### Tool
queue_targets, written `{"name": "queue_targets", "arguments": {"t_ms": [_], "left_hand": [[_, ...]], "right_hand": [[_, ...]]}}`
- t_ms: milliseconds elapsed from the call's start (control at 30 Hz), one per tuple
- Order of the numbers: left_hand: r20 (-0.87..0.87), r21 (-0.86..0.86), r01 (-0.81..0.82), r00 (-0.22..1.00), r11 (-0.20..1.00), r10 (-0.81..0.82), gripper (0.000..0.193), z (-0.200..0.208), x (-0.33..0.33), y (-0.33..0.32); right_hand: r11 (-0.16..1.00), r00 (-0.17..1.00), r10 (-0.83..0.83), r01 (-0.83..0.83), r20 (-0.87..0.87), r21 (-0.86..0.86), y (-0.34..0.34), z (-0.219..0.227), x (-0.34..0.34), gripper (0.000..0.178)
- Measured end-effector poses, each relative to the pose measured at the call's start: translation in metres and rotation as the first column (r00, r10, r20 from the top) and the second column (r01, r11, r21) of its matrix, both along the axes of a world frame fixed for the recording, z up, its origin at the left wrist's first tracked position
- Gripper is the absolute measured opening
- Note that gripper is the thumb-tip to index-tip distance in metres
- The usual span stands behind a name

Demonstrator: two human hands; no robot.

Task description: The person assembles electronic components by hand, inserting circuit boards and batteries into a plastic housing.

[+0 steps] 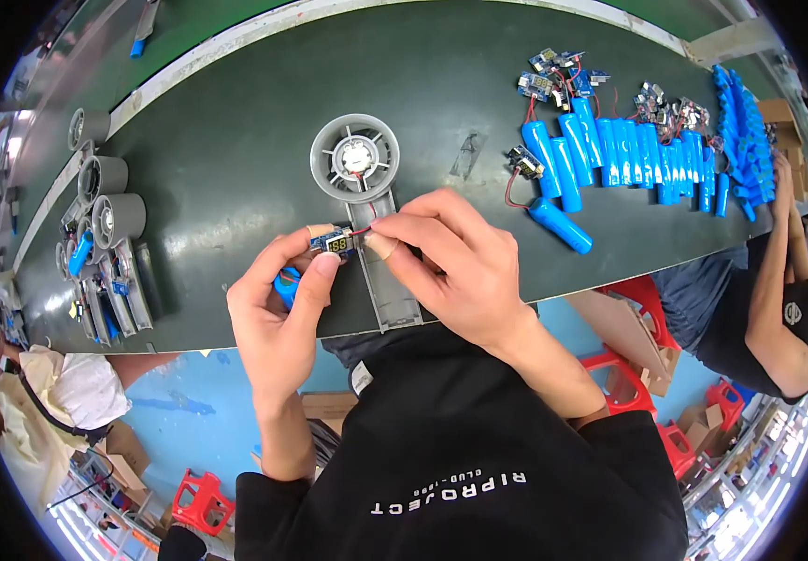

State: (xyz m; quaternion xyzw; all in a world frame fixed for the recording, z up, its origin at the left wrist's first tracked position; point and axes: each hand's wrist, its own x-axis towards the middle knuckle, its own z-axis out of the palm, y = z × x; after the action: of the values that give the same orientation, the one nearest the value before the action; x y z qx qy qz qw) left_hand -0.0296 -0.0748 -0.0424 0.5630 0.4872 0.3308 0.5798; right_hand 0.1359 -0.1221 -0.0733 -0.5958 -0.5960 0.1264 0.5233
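My left hand (282, 309) pinches a small circuit board (334, 243) with a digit display between thumb and fingertips. A blue cylindrical battery (287, 285) shows partly behind the thumb of that hand. Close to the board's right edge, my right hand (460, 266) pinches a thin red wire (364, 230). Both hands are above the handle of a grey plastic fan housing (390, 294), which lies on the green table (235, 168). The housing's round end (355, 157) has spokes and a white centre, from which a red wire runs.
Several blue batteries (621, 151) with wired boards lie in a row at the right. One battery (560, 225) with its board sits nearer me. Several grey fan housings (116, 220) stand at the left. Another person's arm (778, 290) rests at the far right table edge.
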Motion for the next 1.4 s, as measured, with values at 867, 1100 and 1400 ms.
{"name": "queue_targets", "arguments": {"t_ms": [867, 1100, 1400], "left_hand": [[0.488, -0.368, 0.187, 0.873, 0.911, 0.018, 0.021, -0.013, 0.002, 0.009], [0.480, -0.392, 0.161, 0.876, 0.906, 0.051, 0.018, -0.013, 0.002, 0.003], [0.366, -0.312, 0.131, 0.931, 0.941, -0.008, 0.017, -0.017, 0.004, -0.002]], "right_hand": [[0.998, 0.969, 0.062, -0.066, -0.237, -0.009, -0.007, 0.000, 0.009, 0.025], [0.991, 0.986, 0.132, -0.132, -0.104, 0.006, -0.011, 0.001, 0.004, 0.034], [0.973, 0.970, 0.230, -0.226, 0.082, -0.055, -0.004, 0.005, 0.023, 0.037]]}}
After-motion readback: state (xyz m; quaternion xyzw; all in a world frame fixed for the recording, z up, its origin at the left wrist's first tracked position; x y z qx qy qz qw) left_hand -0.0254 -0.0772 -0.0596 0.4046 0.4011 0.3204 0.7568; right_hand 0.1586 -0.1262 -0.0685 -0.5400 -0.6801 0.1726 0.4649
